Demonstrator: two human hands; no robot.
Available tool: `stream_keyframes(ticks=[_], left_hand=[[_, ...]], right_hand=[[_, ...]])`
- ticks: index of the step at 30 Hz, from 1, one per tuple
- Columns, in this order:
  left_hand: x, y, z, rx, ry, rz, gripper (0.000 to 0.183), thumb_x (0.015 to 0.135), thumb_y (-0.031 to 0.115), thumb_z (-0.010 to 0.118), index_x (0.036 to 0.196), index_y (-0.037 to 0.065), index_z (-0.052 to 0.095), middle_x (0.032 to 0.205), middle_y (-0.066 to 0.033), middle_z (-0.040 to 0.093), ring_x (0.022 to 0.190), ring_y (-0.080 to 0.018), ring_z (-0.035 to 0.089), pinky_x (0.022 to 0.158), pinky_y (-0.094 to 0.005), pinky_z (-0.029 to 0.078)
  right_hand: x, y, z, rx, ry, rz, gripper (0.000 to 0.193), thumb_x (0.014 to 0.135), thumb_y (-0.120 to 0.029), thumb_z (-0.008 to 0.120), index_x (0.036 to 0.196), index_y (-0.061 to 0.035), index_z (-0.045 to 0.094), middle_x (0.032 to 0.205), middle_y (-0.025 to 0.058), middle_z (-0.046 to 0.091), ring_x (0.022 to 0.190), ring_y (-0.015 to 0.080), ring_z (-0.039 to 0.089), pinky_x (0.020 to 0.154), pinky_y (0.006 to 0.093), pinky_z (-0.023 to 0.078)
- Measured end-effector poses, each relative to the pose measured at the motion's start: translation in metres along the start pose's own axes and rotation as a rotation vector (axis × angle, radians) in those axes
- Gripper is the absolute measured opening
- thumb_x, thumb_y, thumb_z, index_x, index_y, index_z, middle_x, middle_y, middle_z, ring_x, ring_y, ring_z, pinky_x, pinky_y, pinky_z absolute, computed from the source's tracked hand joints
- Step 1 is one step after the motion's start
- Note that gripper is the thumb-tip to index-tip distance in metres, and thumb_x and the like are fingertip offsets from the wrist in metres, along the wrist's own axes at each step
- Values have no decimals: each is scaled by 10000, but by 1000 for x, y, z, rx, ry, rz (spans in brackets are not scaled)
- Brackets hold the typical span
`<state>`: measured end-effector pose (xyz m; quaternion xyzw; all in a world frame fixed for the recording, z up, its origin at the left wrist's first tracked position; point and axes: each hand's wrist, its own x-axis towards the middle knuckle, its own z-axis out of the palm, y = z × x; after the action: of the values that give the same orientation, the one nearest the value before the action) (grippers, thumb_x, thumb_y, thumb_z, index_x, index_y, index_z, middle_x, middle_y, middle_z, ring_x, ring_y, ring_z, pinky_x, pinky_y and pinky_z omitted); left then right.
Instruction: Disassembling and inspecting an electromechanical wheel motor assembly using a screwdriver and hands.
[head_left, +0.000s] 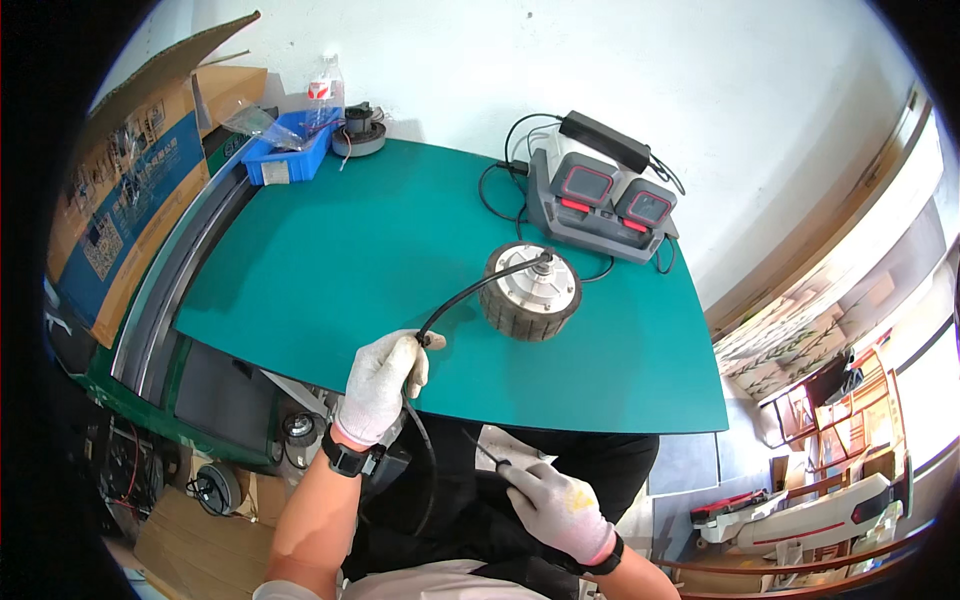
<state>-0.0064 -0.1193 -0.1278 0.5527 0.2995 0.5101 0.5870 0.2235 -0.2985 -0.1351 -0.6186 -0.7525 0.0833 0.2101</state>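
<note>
On the green tabletop (400, 260) stands a hub motor wheel (535, 290), with a black tyre and a silver hub facing up. A black cable (470, 292) runs from the hub's centre to my left hand (382, 385), whose gloved fingers are closed around it near the table's front edge. Below that hand the cable hangs in a loop toward my lap. My right hand (560, 508), also gloved, is over my lap, closed on a thin dark-shafted screwdriver (484, 448) that points up and left. Most of its handle is hidden in the palm.
A grey charging dock (600, 228) with two batteries and a black power adapter stands at the back right. A blue bin (290, 150), a bottle (325, 85) and a small motor part (360, 135) are at the back left. A cardboard box (130, 220) borders the left side.
</note>
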Motion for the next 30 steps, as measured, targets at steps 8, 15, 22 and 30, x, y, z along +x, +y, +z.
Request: stream_keyframes(ticks=[8, 15, 22, 30], left_hand=[[0, 5, 10, 89, 21, -66, 355, 1084, 233, 537, 1265, -44, 665, 718, 20, 575, 614, -53, 500, 560, -224, 382], [-4, 4, 6, 69, 84, -100, 274, 1042, 125, 553, 1201, -26, 716, 781, 1, 628, 649, -60, 542, 601, -220, 437], [-2, -3, 2, 12, 64, -97, 264, 1018, 110, 577, 1187, -37, 717, 823, -24, 658, 694, -78, 583, 649, -240, 489], [-1, -3, 5, 50, 42, -114, 298, 977, 83, 620, 1225, -61, 701, 845, -47, 659, 706, -99, 585, 659, -247, 492]], right_hand=[[-42, -6, -126, 430, -225, 479, 979, 833, -299, 896, 1620, -82, 355, 1407, 237, 608, 1213, 358, 649, 1087, 417, 499], [-16, 23, -113, 180, 560, 471, 367, 899, -20, 612, 1247, 89, 657, 1003, 194, 708, 906, 269, 691, 861, 356, 546], [2, 56, -115, 50, 450, 442, 385, 933, -50, 649, 1307, 36, 615, 1027, 220, 639, 899, 384, 666, 794, 424, 535], [48, 87, -81, -26, 392, 495, 400, 905, -178, 748, 1254, -5, 657, 1025, 216, 679, 893, 406, 704, 748, 450, 573]])
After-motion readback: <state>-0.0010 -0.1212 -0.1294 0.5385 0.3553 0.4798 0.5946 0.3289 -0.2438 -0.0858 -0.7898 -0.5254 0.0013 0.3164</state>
